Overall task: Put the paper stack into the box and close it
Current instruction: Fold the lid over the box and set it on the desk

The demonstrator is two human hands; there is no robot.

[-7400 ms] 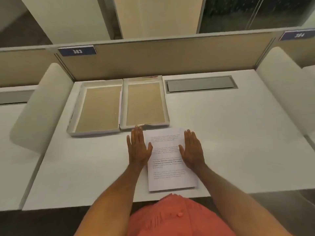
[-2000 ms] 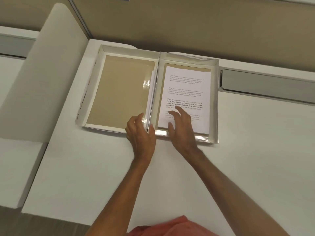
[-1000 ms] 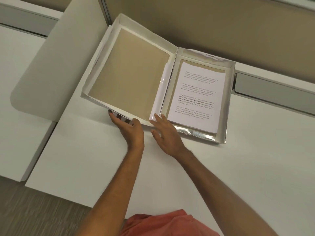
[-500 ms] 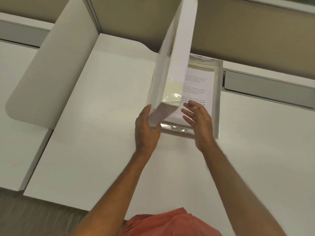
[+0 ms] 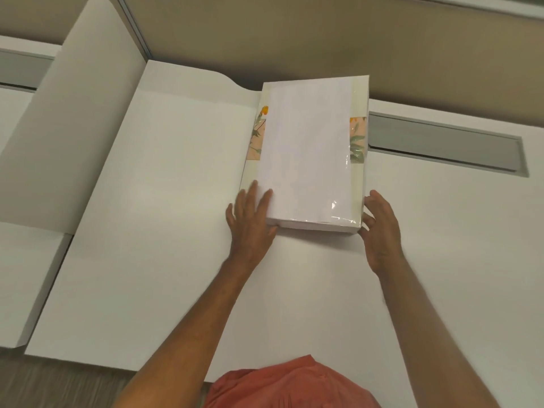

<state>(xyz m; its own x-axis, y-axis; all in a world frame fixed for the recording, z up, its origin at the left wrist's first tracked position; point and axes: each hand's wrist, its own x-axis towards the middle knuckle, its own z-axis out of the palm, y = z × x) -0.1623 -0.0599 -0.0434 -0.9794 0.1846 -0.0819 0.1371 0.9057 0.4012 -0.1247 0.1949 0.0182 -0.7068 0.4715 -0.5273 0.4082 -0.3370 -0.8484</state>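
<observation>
Since half a second ago, lid has swung down; box point(image 5: 309, 154) now lies closed on the counter point(image 5: 176, 231), far centre, paper stack hidden inside. Left hand point(image 5: 250, 222) rests flat, fingers apart, on the near-left corner. Right hand point(image 5: 381, 228), fingers spread, touches the near-right corner.

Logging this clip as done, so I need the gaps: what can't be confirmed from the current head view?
- Paper stack: hidden by the closed white cardboard box.
- Whether the lid seats fully: far edge indistinct.
- Left hand and right hand: palms face away, pressure unknown.
</observation>
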